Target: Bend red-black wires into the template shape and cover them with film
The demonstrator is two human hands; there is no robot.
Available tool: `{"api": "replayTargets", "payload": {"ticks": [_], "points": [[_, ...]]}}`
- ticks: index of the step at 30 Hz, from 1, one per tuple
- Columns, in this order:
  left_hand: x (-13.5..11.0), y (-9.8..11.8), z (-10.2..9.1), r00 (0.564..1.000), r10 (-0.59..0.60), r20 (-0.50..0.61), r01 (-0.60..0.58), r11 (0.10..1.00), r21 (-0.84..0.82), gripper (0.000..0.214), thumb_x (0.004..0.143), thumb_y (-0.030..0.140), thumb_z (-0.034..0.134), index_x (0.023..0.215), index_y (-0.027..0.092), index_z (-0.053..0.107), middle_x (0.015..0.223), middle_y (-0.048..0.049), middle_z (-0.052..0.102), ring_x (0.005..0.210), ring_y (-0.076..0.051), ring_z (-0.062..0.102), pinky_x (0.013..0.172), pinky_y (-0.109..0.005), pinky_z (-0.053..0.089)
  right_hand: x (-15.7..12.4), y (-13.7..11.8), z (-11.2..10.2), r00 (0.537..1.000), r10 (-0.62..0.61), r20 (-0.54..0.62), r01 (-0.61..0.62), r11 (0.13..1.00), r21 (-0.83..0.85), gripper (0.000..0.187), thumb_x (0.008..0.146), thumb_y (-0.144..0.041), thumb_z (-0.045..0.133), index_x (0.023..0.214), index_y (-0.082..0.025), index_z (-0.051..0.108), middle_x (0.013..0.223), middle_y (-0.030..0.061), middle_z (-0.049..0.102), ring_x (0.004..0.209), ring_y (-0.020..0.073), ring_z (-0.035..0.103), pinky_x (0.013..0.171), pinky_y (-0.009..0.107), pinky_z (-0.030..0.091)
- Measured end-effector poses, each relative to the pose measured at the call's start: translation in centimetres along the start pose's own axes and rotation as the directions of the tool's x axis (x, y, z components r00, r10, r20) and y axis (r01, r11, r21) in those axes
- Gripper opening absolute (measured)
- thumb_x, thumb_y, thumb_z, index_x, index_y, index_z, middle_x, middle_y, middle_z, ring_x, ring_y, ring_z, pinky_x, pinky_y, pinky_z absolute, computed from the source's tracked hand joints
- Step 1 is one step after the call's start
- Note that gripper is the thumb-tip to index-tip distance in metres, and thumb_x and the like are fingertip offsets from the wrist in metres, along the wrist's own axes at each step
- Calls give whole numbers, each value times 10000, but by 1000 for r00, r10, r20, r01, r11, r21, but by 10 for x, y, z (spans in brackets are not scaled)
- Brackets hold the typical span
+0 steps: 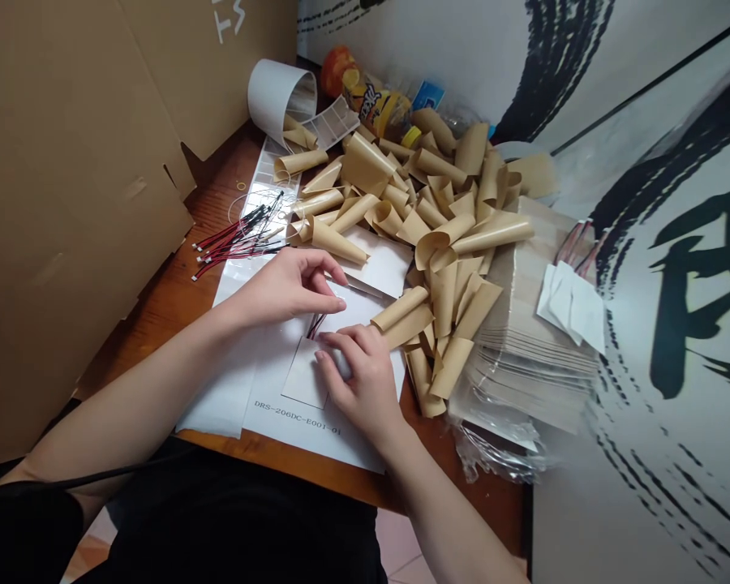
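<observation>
A white sheet (268, 397) printed with a rectangle and the text "DRS-206DC-E001-01" lies under both hands. Thin red and black wires (315, 326) run over the top of the printed rectangle and pass behind my left thumb. My left hand (292, 285) is raised a little above the sheet, fingers curled and thumb bent in at the wires; their far end is hidden. On the sheet's right side rests my right hand (365, 369), thumb and forefinger apart, fingertips beside the wires' lower end.
Many curled brown paper pieces (444, 235) cover the back and right. A bundle of red-black wires (234, 239) lies back left, near a label roll (273, 97). Stacked flat packs (517, 357) stand right, a bottle (377, 105) behind. A cardboard box (66, 203) walls the left.
</observation>
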State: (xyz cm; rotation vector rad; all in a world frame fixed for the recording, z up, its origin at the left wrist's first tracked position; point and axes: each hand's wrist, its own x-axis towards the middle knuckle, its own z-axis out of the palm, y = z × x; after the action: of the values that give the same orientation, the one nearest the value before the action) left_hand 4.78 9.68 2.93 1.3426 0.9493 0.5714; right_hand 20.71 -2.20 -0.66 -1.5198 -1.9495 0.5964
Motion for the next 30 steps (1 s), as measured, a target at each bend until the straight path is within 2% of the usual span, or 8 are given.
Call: {"api": "replayTargets", "payload": {"ticks": [8, 13, 17, 19, 21, 24, 27, 30], "points": [[-5, 0, -4, 979, 98, 178, -98, 995, -7, 195, 711, 165, 777, 866, 157, 659, 650, 26, 691, 592, -92, 642, 604, -210, 484, 10, -9, -1, 980, 136, 147, -134, 991, -24, 130, 908, -275, 632, 1014, -203, 656, 988, 56, 653, 939, 243, 539, 821, 376, 377], [-4, 0, -6, 973, 132, 189, -133, 991, -6, 211, 719, 201, 787, 878, 154, 655, 660, 20, 679, 612, -93, 628, 600, -211, 461, 24, -14, -8, 931, 245, 272, -242, 969, -43, 24, 907, -226, 630, 897, -215, 649, 955, 36, 672, 921, 237, 540, 806, 365, 354], [-4, 1, -12, 948, 134, 288, -136, 991, -13, 309, 748, 260, 779, 1005, 165, 636, 782, 8, 661, 688, -110, 628, 648, -239, 486, 33, -16, -11, 904, 262, 337, -253, 965, -71, 77, 912, -189, 616, 841, -205, 641, 946, 46, 659, 952, 244, 537, 823, 370, 358], [-5, 2, -15, 936, 101, 337, -132, 989, 71, 440, 731, 305, 809, 1103, 182, 610, 871, 6, 634, 743, -116, 614, 672, -245, 490, 34, -14, -12, 911, 221, 348, -214, 975, -56, 106, 929, -208, 602, 825, -202, 625, 929, 48, 641, 938, 240, 527, 812, 361, 362], [-6, 1, -18, 917, 14, 398, -95, 978, 185, 548, 709, 348, 833, 1165, 193, 571, 866, 15, 615, 755, -128, 599, 655, -242, 475, 33, -11, -12, 917, 182, 355, -183, 983, -32, 141, 936, -216, 590, 796, -202, 598, 894, 42, 628, 899, 230, 517, 781, 347, 357], [-8, 0, -18, 869, -114, 482, -46, 950, 308, 517, 697, 369, 835, 1087, 182, 552, 786, 29, 621, 730, -147, 600, 624, -242, 448, 31, -9, -11, 920, 165, 355, -176, 984, -2, 139, 923, -186, 582, 786, -206, 567, 893, 37, 633, 895, 229, 515, 763, 342, 341], [-10, 3, -15, 877, -154, 456, -66, 900, 431, 440, 671, 314, 847, 953, 184, 536, 759, 38, 626, 719, -148, 603, 625, -235, 426, 28, -11, -9, 923, 174, 344, -186, 982, 3, 125, 925, -174, 556, 806, -211, 549, 924, 43, 639, 925, 239, 517, 796, 363, 336], [-11, 6, -11, 889, -173, 423, -99, 831, 547, 394, 669, 226, 835, 909, 190, 525, 727, 52, 613, 693, -142, 591, 600, -223, 388, 26, -13, -7, 927, 166, 337, -164, 986, -33, 116, 947, -182, 505, 838, -213, 530, 949, 60, 633, 943, 253, 511, 812, 384, 333]]}}
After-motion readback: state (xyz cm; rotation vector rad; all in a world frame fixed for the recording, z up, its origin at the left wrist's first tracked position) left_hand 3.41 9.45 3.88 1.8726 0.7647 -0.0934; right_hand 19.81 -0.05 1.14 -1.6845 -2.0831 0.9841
